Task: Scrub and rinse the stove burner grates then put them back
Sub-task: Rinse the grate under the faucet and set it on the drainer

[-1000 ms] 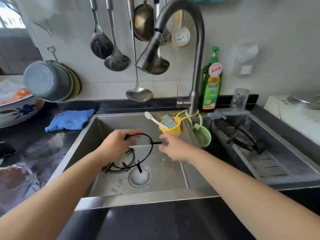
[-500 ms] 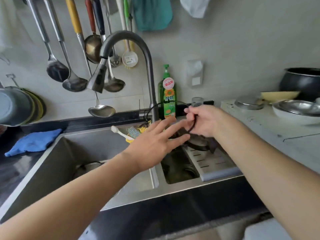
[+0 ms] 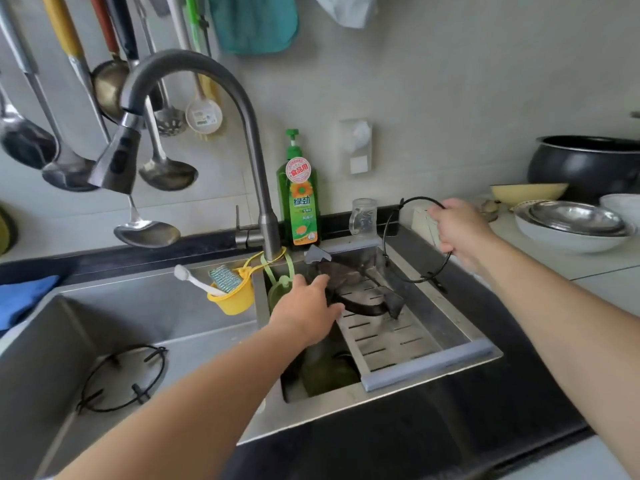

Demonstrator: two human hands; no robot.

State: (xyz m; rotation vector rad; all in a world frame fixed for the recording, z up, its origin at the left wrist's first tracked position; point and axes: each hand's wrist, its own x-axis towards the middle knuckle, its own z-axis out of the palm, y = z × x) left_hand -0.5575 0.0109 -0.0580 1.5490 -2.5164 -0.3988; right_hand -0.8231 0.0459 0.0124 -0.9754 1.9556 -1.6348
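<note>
Black wire grate: your right hand grips its rim above the drain rack
Left hand: fingers spread, reaching to the dark burner piece on the rack
Second grate: lies in the left sink basin

The sink was brushed stainless steel with a dull satin sheen. Above it, the faucet showed a smooth, matt grey metal finish. The wire grate held right of the faucet and the second grate in the sink's left basin were thin, matt black metal. Beside the faucet base stood a glossy green plastic detergent bottle, a clear glass jar and a smooth yellow plastic caddy. The ladles left of the faucet were polished metal.
</note>
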